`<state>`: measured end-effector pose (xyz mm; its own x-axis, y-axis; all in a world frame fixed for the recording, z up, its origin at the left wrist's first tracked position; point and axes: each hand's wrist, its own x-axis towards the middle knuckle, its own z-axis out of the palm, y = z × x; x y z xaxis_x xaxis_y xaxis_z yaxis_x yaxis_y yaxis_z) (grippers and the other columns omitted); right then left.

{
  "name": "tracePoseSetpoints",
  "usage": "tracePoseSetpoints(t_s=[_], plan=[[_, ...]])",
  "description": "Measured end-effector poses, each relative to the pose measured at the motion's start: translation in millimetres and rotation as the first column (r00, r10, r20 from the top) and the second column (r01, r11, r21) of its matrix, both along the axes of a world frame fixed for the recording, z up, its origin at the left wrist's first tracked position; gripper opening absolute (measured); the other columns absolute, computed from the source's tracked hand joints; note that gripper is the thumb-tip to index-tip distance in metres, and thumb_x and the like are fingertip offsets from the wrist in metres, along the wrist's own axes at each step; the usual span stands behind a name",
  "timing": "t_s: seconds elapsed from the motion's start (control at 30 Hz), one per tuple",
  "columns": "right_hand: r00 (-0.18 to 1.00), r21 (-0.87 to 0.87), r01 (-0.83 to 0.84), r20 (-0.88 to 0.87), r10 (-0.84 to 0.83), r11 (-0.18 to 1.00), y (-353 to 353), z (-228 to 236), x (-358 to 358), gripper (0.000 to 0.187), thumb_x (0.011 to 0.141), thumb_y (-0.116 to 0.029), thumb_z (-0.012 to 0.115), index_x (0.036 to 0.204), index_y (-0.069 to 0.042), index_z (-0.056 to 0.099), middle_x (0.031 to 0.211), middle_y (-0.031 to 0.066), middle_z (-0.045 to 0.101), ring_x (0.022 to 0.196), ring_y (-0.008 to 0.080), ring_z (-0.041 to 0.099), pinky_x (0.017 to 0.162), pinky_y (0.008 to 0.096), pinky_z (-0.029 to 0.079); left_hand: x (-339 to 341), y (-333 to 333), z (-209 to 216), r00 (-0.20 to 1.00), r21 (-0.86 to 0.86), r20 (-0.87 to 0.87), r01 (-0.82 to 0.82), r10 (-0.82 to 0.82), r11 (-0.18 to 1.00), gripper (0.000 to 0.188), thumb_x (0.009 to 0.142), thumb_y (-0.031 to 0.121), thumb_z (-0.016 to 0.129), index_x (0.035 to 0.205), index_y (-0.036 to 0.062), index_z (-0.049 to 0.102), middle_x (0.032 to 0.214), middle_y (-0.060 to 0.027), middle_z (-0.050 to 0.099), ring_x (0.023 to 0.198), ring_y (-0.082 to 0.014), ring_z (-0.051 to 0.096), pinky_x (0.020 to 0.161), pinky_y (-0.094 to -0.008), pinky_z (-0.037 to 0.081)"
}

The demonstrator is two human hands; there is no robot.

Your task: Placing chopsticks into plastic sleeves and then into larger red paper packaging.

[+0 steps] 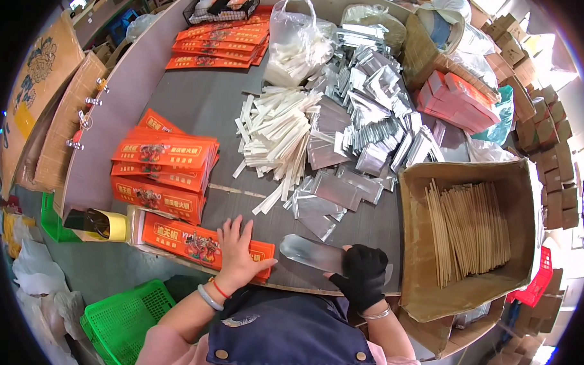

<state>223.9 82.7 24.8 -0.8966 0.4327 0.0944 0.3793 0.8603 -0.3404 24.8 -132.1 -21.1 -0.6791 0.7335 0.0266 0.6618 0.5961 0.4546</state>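
My bare left hand lies with spread fingers on a red printed paper sleeve at the table's near edge. In a black fingerless glove, my right hand is closed round one end of a long, shiny, see-through piece with a rounded tip; its exact kind is unclear. Just beyond lie flat silvery packets, part of a larger heap. A pile of narrow white paper-wrapped strips sits left of that heap. More red sleeves are stacked beyond my left hand.
Wooden chopsticks fill a cardboard box at the right. Farther back are another stack of red sleeves, a clear bag of white strips and pink-red packs. A green basket stands below the table's left side.
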Motion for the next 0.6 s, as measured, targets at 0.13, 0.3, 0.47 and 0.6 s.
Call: tracePoseSetpoints(t_s=[0.13, 0.3, 0.47, 0.6], plan=[[0.997, -0.024, -0.044, 0.06, 0.046, 0.999, -3.7, 5.9, 2.3, 0.064, 0.063, -0.046, 0.082, 0.112, -0.012, 0.059, 0.103, 0.0061, 0.06, 0.1, 0.0264, 0.056, 0.097, 0.0447, 0.031, -1.0, -3.4, -19.4, 0.995, 0.093, 0.095, -0.043, 0.034, 0.995, 0.1, 0.061, 0.051, 0.086, 0.136, -0.0013, 0.046, 0.144, -0.021, 0.038, 0.138, -0.0417, 0.028, 0.114, -0.0593, 0.015], [0.989, 0.002, -0.077, 0.126, 0.076, 0.997, -8.3, 5.6, 5.4, 0.066, 0.062, -0.048, 0.082, 0.113, -0.012, 0.06, 0.102, 0.0055, 0.06, 0.1, 0.0257, 0.056, 0.098, 0.0446, 0.03, 4.7, 1.1, -10.1, 0.99, 0.037, 0.133, -0.046, 0.04, 0.998, 0.102, 0.061, 0.051, 0.085, 0.137, -0.0028, 0.045, 0.145, -0.0203, 0.037, 0.139, -0.0416, 0.027, 0.115, -0.0603, 0.012], [0.977, -0.081, -0.113, 0.175, 0.126, 0.99, -11.0, -1.3, -4.9, 0.067, 0.064, -0.053, 0.079, 0.112, -0.011, 0.061, 0.101, 0.0067, 0.061, 0.1, 0.0267, 0.057, 0.095, 0.0453, 0.033, -0.4, -1.3, -10.3, 0.988, 0.047, 0.153, -0.029, 0.021, 0.998, 0.104, 0.063, 0.053, 0.084, 0.139, -0.0032, 0.042, 0.148, -0.0212, 0.036, 0.14, -0.0418, 0.026, 0.114, -0.062, 0.01], [0.975, -0.163, -0.223, -0.026, 0.222, 0.961, -52.1, -51.3, -48.9, 0.065, 0.069, -0.051, 0.073, 0.114, -0.007, 0.059, 0.106, 0.0116, 0.059, 0.103, 0.03, 0.054, 0.093, 0.0491, 0.034, 1.0, 7.5, -11.5, 0.984, -0.036, 0.171, 0.062, -0.055, 0.997, 0.103, 0.066, 0.049, 0.084, 0.142, -0.0026, 0.037, 0.152, -0.0208, 0.032, 0.142, -0.041, 0.025, 0.114, -0.0627, 0.01]])
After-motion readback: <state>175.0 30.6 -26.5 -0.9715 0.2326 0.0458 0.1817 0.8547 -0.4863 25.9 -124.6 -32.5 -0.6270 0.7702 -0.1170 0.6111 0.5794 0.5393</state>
